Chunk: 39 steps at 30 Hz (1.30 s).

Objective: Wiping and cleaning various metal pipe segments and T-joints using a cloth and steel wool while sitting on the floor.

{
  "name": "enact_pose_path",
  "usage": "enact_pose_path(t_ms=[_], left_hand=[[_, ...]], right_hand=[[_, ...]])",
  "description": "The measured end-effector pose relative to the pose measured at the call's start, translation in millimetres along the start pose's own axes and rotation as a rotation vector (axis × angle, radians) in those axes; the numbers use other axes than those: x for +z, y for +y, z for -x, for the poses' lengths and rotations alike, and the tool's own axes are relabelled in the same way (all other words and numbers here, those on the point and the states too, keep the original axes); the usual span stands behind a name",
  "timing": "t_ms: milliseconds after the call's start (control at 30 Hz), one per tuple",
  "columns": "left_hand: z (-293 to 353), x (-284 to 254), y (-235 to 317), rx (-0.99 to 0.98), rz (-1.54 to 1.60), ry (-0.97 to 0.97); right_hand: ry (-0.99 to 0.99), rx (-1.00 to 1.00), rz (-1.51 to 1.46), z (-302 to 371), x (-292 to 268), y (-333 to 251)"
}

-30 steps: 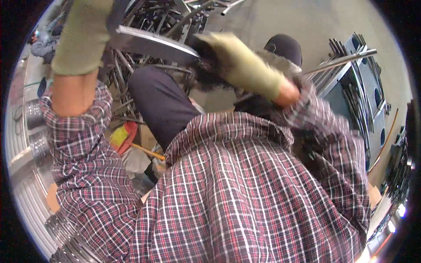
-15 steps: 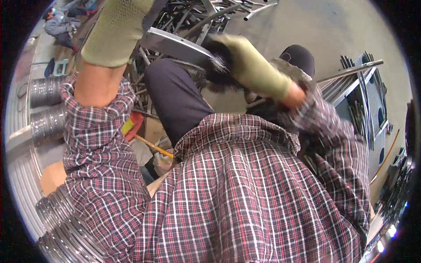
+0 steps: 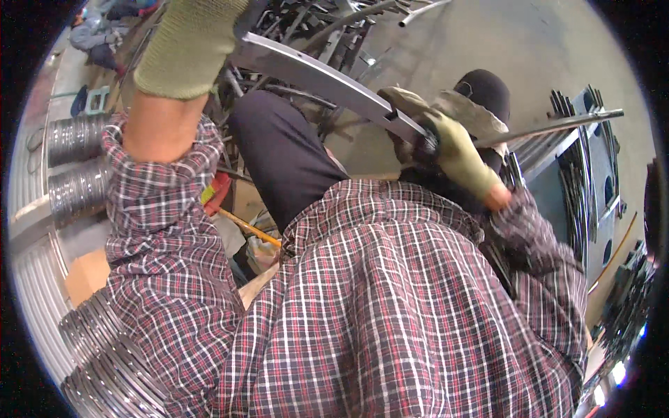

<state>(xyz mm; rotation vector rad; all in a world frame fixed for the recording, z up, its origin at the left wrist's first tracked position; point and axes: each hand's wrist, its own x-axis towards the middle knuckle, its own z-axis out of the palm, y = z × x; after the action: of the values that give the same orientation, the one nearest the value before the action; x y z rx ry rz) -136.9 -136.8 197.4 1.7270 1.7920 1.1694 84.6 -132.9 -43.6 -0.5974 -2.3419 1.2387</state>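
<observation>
A long grey metal bar (image 3: pixel 327 78) lies slanted across my knees, from the upper left down to the right. My left hand (image 3: pixel 198 45), in a yellow-green knit glove with a dark palm, is closed at the bar's upper-left end. Its fingertips are hidden by the glove and the picture's top edge. At the bar's lower-right end, my right hand (image 3: pixel 456 150) in a matching glove has its fingers closed round the metal. Something dark and fuzzy shows at those fingers; I cannot tell whether it is the glove's palm or a pad.
Scrap metal pieces (image 3: pixel 334 42) are heaped beyond my left knee. Coils of wire (image 3: pixel 80 139) stand at the left, near an orange-red tool head (image 3: pixel 217 189) with a yellow handle. A blue-grey rack (image 3: pixel 603 167) holds thin rods at the right. Another person (image 3: pixel 94 35) sits at the far upper left.
My right hand has travelled right and toward me along the bar, from around its middle to its lower-right end. More of the bar now shows. My left hand has hardly moved.
</observation>
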Motion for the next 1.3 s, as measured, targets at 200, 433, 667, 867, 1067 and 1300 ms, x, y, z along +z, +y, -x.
enact_pose_path(t_ms=[200, 433, 667, 867, 1067, 1300], left_hand=[[-3.3, 2.6, -6.1, 0.092, 0.008, -0.009], [5.2, -1.3, -11.4, 0.039, 0.061, 0.018], [-0.7, 17.9, 2.4, 0.000, 0.083, 0.007], [0.4, -2.3, -27.1, 0.082, -0.037, 0.002], [-6.2, -11.4, -57.4, 0.354, -0.155, -0.024], [-23.1, -63.1, -109.2, 0.632, -0.397, 0.000]], right_hand=[[0.348, -0.366, 0.041, -168.4, 14.6, -120.8], [0.058, 0.239, 0.322, 25.9, 15.5, 27.7], [0.286, -0.220, 0.174, -108.7, 10.1, -64.3], [0.426, -0.329, 0.108, -96.9, 43.9, -61.3], [0.109, -0.010, 0.286, 20.8, 5.1, 33.4], [0.969, 0.050, 0.188, 22.7, -114.2, -11.8]])
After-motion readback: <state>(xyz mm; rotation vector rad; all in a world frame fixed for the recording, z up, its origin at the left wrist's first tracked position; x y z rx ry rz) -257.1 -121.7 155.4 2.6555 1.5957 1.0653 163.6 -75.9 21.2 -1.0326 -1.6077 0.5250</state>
